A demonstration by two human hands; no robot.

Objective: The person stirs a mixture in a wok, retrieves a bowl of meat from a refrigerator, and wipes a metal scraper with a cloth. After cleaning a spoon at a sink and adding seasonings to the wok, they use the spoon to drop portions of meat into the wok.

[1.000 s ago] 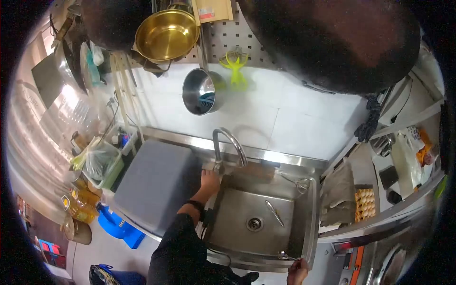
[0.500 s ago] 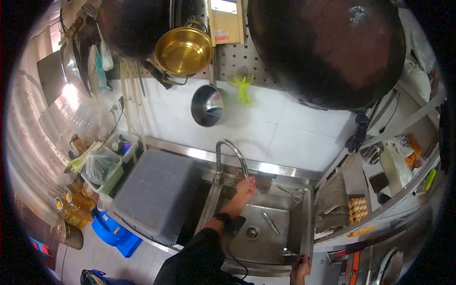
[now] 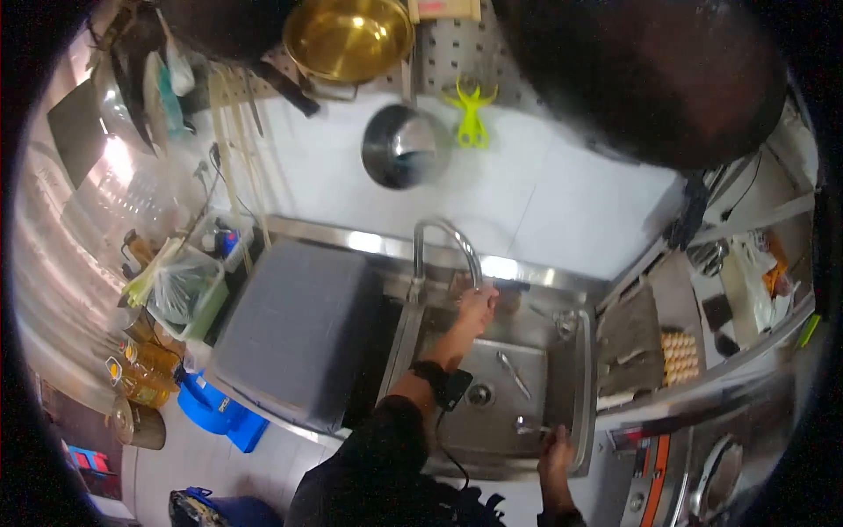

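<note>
My left hand (image 3: pixel 479 309) reaches over the sink (image 3: pixel 575 404) and is closed around the spout end of the curved metal faucet (image 3: pixel 446 224). Over the sink's front right corner, my right hand (image 3: pixel 555 450) grips what looks like a metal spoon (image 3: pixel 529 427), its shiny head pointing left into the basin. On the basin floor lies a slim metal utensil (image 3: pixel 513 375), close to the drain (image 3: pixel 480 394). A wire-like utensil (image 3: pixel 564 323) rests in the back right corner. I cannot make out any running water.
A large grey lidded bin (image 3: pixel 290 325) stands left of the sink. Above hang a brass pot (image 3: pixel 349 39), a steel saucepan (image 3: pixel 399 147) and a big dark wok (image 3: pixel 650 79). Eggs (image 3: pixel 680 357) sit on the right shelf. A blue object (image 3: pixel 219 413) is on the floor.
The view has tilted downward, so the hanging pans sit higher in frame. My left hand stays at the spout. My right hand has shifted slightly further over the sink with the spoon.
</note>
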